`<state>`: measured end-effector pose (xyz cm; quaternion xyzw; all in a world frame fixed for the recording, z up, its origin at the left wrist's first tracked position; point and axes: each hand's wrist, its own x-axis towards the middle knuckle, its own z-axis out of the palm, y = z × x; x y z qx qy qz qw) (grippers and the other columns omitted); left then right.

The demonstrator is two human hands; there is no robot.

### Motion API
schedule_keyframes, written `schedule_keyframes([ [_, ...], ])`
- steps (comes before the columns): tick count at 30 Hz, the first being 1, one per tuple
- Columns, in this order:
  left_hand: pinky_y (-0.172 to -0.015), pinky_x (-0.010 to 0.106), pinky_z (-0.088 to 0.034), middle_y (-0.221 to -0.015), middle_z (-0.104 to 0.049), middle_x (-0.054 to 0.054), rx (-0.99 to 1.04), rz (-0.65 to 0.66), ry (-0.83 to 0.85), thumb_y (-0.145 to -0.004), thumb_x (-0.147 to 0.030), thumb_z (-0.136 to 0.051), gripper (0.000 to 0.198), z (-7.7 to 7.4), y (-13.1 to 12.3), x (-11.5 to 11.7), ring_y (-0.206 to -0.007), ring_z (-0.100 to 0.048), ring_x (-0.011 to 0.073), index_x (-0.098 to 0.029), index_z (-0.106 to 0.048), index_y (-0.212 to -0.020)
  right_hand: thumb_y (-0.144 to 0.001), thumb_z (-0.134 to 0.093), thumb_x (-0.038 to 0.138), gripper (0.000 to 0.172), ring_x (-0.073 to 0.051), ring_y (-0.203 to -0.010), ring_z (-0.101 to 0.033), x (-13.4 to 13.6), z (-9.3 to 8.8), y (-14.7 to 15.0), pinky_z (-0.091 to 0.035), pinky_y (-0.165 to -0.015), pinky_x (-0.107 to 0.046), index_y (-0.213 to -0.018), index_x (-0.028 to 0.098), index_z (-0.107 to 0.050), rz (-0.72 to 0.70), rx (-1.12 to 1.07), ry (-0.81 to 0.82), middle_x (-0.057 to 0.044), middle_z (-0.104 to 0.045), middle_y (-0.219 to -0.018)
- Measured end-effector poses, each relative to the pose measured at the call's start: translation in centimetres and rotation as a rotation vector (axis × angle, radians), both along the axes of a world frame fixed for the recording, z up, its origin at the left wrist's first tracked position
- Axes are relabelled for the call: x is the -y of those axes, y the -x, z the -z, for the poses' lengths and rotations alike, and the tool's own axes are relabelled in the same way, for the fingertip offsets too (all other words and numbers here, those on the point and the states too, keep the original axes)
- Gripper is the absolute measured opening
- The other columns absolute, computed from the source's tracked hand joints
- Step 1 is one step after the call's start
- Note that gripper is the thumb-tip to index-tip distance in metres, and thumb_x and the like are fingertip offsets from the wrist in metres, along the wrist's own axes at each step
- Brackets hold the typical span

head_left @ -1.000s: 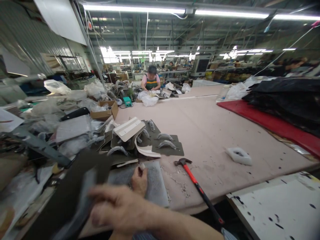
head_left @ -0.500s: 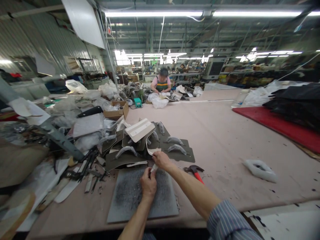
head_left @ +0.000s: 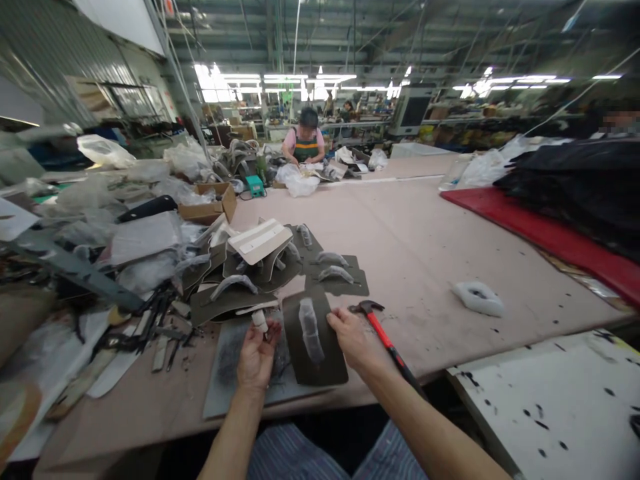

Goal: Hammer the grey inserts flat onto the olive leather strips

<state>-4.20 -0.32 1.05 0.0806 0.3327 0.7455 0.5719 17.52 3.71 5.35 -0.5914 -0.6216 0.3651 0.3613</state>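
- A white piece point(head_left: 260, 321) is gripped upright between the thumb and fingers of the left hand point(head_left: 257, 353), its palm turned up above the grey board point(head_left: 223, 377)
- A dark panel point(head_left: 331, 357) is pinched at its right edge by the right hand point(head_left: 351, 333) and is held tilted over the board's right part
- A wrapped handle point(head_left: 311, 333) is seen on the panel's face
- Other panels point(head_left: 265, 276) are piled just beyond the board, topped by a pale flap point(head_left: 263, 240)
- A hammer point(head_left: 379, 327) is laid right of the panel
- Hand tools point(head_left: 163, 333) are scattered left of the board
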Motion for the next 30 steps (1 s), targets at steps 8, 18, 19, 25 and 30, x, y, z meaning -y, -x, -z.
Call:
schedule_keyframes([
  [8,-0.095,0.039,-0.054,-0.085,-0.075,0.005,-0.217,0.226,0.014,-0.071,-0.031,-0.084,0.029,-0.3,-2.5,0.4,-0.090,-0.073,0.0213,-0.016,-0.069,-0.090,-0.093,-0.040,0.031,0.038,-0.028,-0.110,-0.059,7.1,5.8,-0.7,-0.047,-0.097,-0.043,-0.122,0.012,-0.056,0.198,0.204,-0.104,-0.018,-0.062,-0.116],
  [18,-0.080,0.029,-0.053,-0.087,-0.076,0.005,-0.743,0.239,0.101,-0.079,-0.048,-0.075,0.045,1.8,-4.7,0.4,-0.084,-0.071,0.0192,-0.017,-0.067,-0.111,-0.097,-0.043,0.031,0.051,-0.025,-0.091,-0.063,12.1,3.2,0.6,-0.053,-0.080,-0.037,-0.146,0.013,-0.043,-0.398,0.610,-0.177,-0.015,-0.062,-0.114],
  [19,-0.080,0.030,-0.053,-0.085,-0.075,0.005,-0.729,0.231,0.098,-0.078,-0.047,-0.076,0.044,1.6,-4.8,0.4,-0.083,-0.071,0.0194,-0.016,-0.067,-0.108,-0.099,-0.038,0.027,0.049,-0.024,-0.091,-0.065,12.1,3.5,1.0,-0.054,-0.079,-0.036,-0.145,0.011,-0.043,-0.370,0.623,-0.143,-0.016,-0.063,-0.113],
  [25,-0.086,0.036,-0.055,-0.082,-0.074,0.002,-0.385,0.238,0.059,-0.068,-0.034,-0.081,0.044,-0.7,-5.7,-0.1,-0.079,-0.073,0.0195,-0.018,-0.055,-0.099,-0.099,-0.043,0.029,0.049,-0.024,-0.093,-0.071,11.6,3.3,2.5,-0.053,-0.082,-0.033,-0.145,0.013,-0.043,-0.247,0.565,0.051,-0.013,-0.072,-0.109],
  [30,-0.089,0.042,-0.056,-0.085,-0.071,0.000,-0.376,0.320,0.022,-0.068,-0.030,-0.082,0.060,-0.8,-6.3,0.4,-0.082,-0.074,0.0208,-0.022,-0.047,-0.116,-0.099,-0.044,0.034,0.048,-0.026,-0.090,-0.073,11.9,2.7,2.8,-0.053,-0.080,-0.035,-0.144,0.015,-0.045,-0.195,0.564,0.124,-0.013,-0.075,-0.102],
])
